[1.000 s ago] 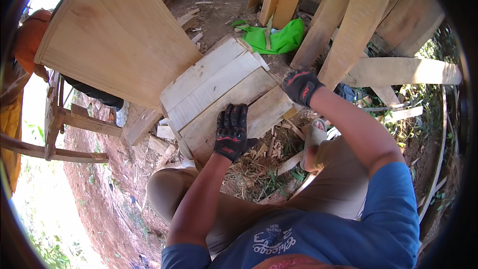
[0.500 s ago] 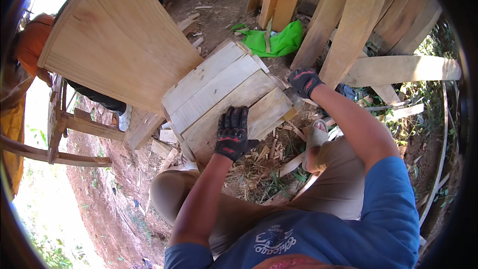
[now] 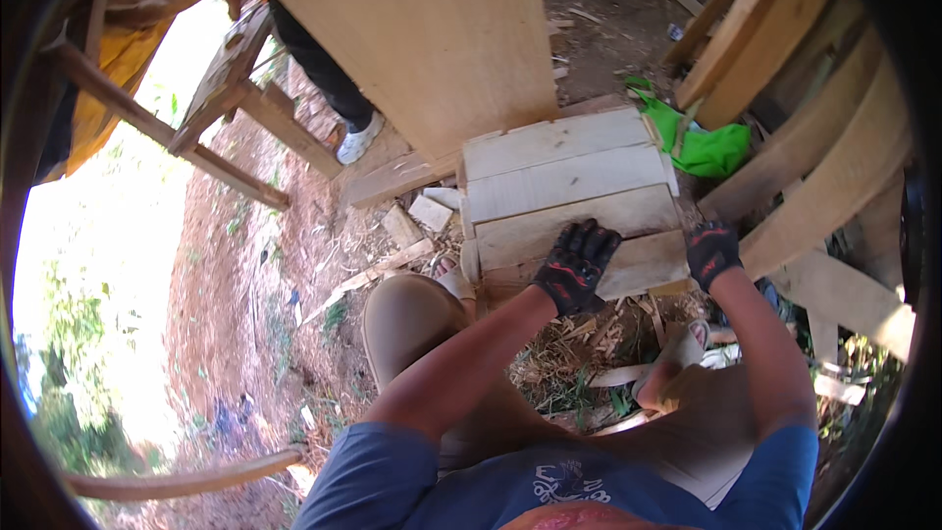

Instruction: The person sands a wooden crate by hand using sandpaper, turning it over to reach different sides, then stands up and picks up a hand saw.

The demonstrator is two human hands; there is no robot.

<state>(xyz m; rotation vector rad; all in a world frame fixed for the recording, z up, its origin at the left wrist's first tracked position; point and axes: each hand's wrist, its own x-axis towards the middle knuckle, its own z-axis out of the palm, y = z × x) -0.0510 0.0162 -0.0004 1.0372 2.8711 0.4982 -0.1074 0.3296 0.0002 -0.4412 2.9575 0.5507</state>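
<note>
Black-gloved, lays left hand (image 3: 579,263) flat with grip outstretched on slatted wooden piece (image 3: 569,182), right of centre in the frame; holds right hand (image 3: 714,253) at its right end with grip curled, cannot tell whether pinching. At upper centre, broad wooden panel (image 3: 417,34); toward upper right, green cloth (image 3: 714,149).

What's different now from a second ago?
The camera's view swung left, so the pale planks and green cloth slid right in the picture, and the planks look less slanted. Nothing was visibly picked up or let go. The left hand stayed on the planks; the right hand stayed close to their right end.
</note>
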